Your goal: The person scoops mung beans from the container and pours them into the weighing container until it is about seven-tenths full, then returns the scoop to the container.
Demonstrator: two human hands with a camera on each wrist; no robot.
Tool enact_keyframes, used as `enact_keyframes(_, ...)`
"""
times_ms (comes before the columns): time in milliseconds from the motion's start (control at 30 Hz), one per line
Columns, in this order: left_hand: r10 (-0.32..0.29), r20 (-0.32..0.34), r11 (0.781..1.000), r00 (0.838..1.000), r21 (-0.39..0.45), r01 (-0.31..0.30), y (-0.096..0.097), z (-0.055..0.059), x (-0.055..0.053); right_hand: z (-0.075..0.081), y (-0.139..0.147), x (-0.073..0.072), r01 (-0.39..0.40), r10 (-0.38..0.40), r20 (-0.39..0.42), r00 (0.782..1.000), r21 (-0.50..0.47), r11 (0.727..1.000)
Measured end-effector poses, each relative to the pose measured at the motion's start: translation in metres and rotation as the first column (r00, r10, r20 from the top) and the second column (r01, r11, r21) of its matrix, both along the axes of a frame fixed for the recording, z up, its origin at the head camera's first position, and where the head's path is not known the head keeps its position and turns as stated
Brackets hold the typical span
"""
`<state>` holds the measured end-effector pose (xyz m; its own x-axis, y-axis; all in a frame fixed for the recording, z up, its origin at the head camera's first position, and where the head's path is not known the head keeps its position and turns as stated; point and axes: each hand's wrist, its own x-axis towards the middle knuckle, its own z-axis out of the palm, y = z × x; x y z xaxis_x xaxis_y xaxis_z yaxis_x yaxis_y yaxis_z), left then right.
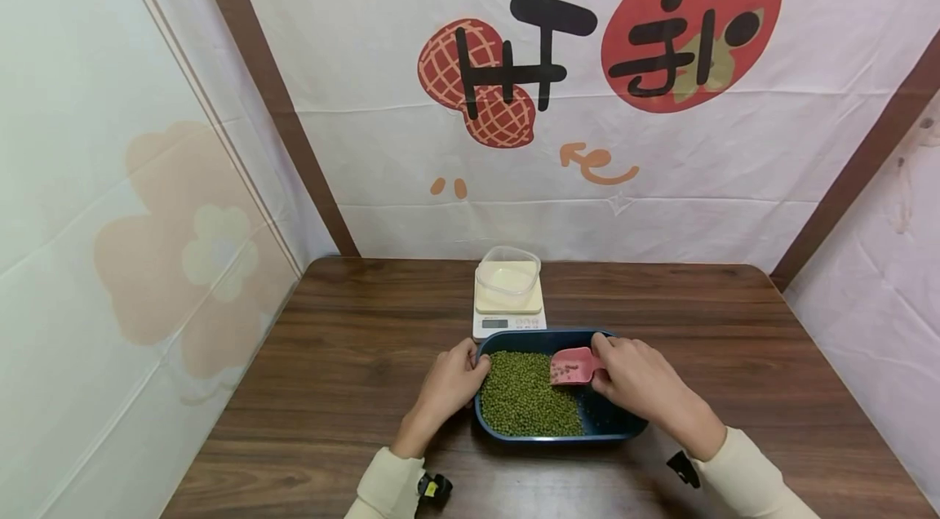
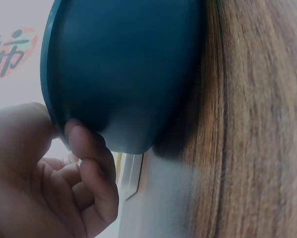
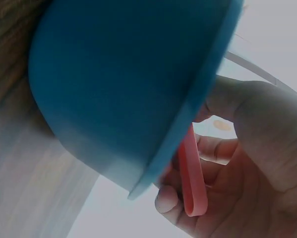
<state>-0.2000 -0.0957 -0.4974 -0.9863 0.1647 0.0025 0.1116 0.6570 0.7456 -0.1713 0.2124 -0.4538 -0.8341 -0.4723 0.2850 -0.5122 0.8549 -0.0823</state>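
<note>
- Holding a few beans near its lip, the pink scoop (image 1: 569, 366) sits inside the dark-blue basin (image 1: 543, 439), at the right edge of the green mung beans (image 1: 525, 398).
- Right hand (image 1: 640, 380): thumb and fingers pinch the scoop handle (image 3: 194, 181), likely for tilt control.
- Left hand (image 1: 450, 378): grips the basin's left rim, presumably to steady it.
- Behind the basin: a digital kitchen scale (image 1: 495, 324) bears a clear plastic container (image 1: 508, 280), apparently placed within easy reach.
- Obstruction: the basin's far rim stands between scoop and container.
- Support: wood-grain table (image 1: 352, 372).
</note>
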Motion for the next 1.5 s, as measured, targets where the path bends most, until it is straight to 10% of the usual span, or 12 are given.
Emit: enact_keyframes(1500, -0.028, 0.026, 0.999, 0.999, 0.035, 0.027, 0.000, 0.000, -0.001, 0.030, 0.028, -0.018, -0.087, 0.113, -0.079, 0.990, 0.281, 0.956)
